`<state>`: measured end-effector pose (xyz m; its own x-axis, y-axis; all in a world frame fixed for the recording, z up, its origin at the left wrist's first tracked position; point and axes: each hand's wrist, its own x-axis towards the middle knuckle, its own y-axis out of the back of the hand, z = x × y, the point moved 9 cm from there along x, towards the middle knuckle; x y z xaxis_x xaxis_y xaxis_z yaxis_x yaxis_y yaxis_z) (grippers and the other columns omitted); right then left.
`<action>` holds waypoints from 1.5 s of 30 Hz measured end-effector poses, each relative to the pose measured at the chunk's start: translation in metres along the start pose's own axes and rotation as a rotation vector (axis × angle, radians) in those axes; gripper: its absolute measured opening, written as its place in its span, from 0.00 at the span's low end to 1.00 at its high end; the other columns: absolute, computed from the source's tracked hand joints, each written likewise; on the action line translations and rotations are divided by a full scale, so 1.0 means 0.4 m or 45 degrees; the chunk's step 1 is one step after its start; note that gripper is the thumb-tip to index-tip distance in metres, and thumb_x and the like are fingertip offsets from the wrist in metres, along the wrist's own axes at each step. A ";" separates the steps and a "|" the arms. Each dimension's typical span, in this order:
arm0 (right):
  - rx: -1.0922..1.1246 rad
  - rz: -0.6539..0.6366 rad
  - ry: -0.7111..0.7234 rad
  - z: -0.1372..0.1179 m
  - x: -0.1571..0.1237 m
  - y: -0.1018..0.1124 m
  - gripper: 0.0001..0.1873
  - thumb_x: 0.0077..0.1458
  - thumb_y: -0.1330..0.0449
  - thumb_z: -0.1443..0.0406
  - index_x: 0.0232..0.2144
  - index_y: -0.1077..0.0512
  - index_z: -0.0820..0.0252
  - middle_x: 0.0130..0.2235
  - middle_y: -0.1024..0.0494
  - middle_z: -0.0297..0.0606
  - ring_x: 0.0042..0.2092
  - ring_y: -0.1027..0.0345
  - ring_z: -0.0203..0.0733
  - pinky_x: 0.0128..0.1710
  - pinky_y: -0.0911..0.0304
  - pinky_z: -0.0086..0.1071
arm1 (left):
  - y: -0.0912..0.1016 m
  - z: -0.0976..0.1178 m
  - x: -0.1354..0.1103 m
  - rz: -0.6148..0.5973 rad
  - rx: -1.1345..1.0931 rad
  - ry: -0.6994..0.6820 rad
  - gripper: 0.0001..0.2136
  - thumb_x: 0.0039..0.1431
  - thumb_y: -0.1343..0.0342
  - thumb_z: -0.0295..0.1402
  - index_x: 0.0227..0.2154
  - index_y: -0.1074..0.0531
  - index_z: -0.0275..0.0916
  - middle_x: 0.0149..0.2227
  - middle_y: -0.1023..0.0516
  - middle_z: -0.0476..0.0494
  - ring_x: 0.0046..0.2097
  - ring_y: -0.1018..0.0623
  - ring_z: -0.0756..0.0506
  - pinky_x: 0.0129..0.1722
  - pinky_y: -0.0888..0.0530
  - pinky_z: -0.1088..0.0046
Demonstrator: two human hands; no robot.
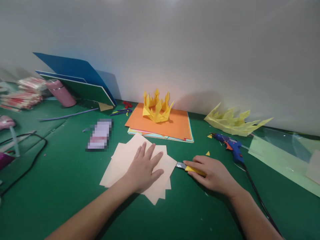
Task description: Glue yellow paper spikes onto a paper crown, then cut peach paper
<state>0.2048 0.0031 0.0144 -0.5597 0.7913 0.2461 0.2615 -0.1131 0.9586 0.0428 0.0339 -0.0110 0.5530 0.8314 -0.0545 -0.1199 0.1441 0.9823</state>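
Observation:
My left hand [145, 167] lies flat with fingers spread on a loose stack of cream paper sheets [122, 158] on the green cutting mat [62, 180]. My right hand [212, 173] is closed around a yellow utility knife [191, 168], whose blade tip rests at the right edge of the cream sheets. A small yellow paper scrap [207, 153] lies just above my right hand.
An orange paper stack [175, 125] carries a folded yellow paper crown [156, 106]. A pale yellow spiky paper piece [232, 121] and a blue glue gun [231, 145] with black cord sit right. Blue and green boards [75, 80], a pink bottle [60, 92] stand left.

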 end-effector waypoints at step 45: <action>-0.122 0.000 0.104 0.017 0.055 -0.017 0.20 0.63 0.55 0.60 0.45 0.26 0.60 0.30 0.26 0.41 0.31 0.33 0.40 0.26 0.44 0.30 | -0.005 -0.019 0.003 -0.017 -0.018 0.145 0.37 0.56 0.59 0.53 0.62 0.47 0.31 0.66 0.52 0.38 0.65 0.57 0.27 0.62 0.55 0.50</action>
<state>0.1959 0.0254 0.0124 -0.6232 0.7399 0.2534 0.1874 -0.1733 0.9669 0.0376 0.0387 -0.0143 0.4571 0.8850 -0.0885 -0.1253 0.1626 0.9787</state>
